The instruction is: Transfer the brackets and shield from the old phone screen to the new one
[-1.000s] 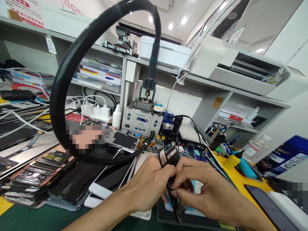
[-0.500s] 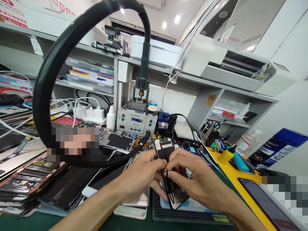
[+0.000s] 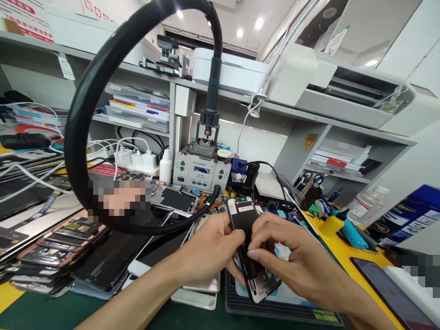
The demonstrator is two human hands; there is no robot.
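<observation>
Both my hands hold an opened phone point(image 3: 252, 256) above a dark ridged work mat point(image 3: 275, 309). Its screen part point(image 3: 243, 216) stands tilted up from the body, its black back with a white frame facing me. My left hand point(image 3: 211, 250) grips the phone from the left, thumb on the screen's edge. My right hand point(image 3: 292, 263) pinches it from the right, with fingertips pressed at the joint between screen and body.
A thick black hose point(image 3: 99, 123) loops from a hot-air station point(image 3: 201, 169) at the back. Stacked phone screens point(image 3: 62, 252) cover the left of the bench. A yellow and blue bottle point(image 3: 338, 227), a plastic bottle point(image 3: 364, 206) and a dark phone point(image 3: 392, 293) lie right.
The view shifted slightly. The phone tilted a little, its lower end now further right and lower. Both hands kept their grip.
</observation>
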